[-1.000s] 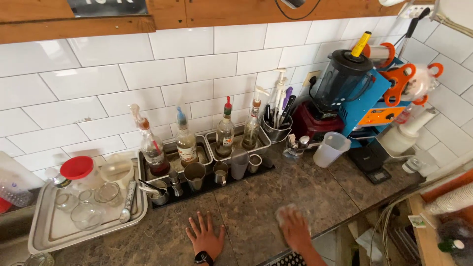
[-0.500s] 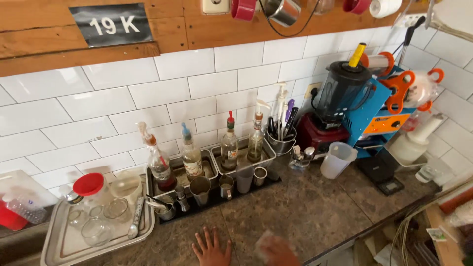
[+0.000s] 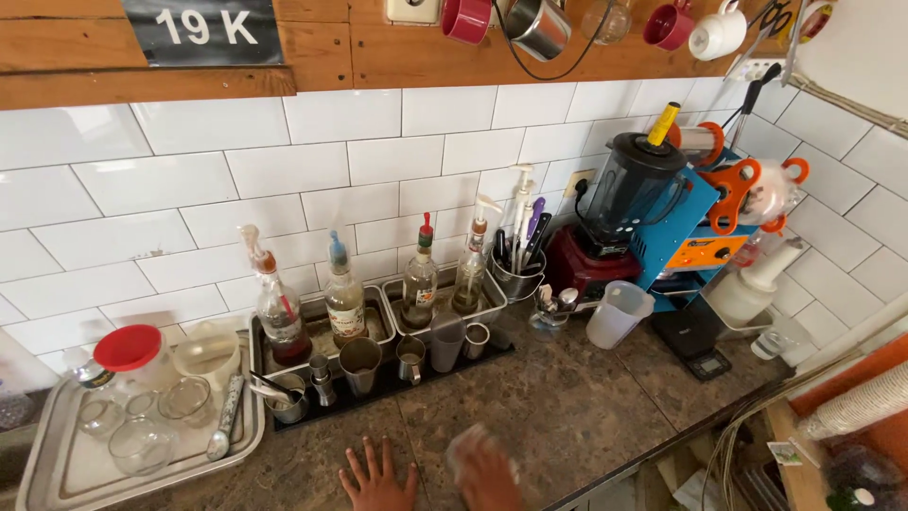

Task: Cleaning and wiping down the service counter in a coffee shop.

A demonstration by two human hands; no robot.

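My left hand (image 3: 378, 478) lies flat on the dark stone counter (image 3: 567, 407) at the bottom edge of the head view, fingers spread, holding nothing. Just to its right, my right hand (image 3: 487, 473) is blurred and presses on a pale cloth (image 3: 465, 442) lying on the counter. The nearest things are several steel cups (image 3: 359, 364) on a black tray (image 3: 445, 371) a short way beyond both hands. Behind the cups stand syrup bottles (image 3: 345, 298) in steel pans.
A metal tray (image 3: 57, 473) with glass bowls and a red-lidded jar sits at the left. To the right are a utensil pot (image 3: 518, 274), a blender (image 3: 629, 194), a clear jug (image 3: 617, 315), a blue machine (image 3: 709, 241) and a small scale (image 3: 698, 345). Mugs (image 3: 466, 17) hang overhead.
The view has tilted up, so both hands now sit at the bottom edge. My right hand with the cloth has shifted slightly left across the counter; my left hand stays flat.
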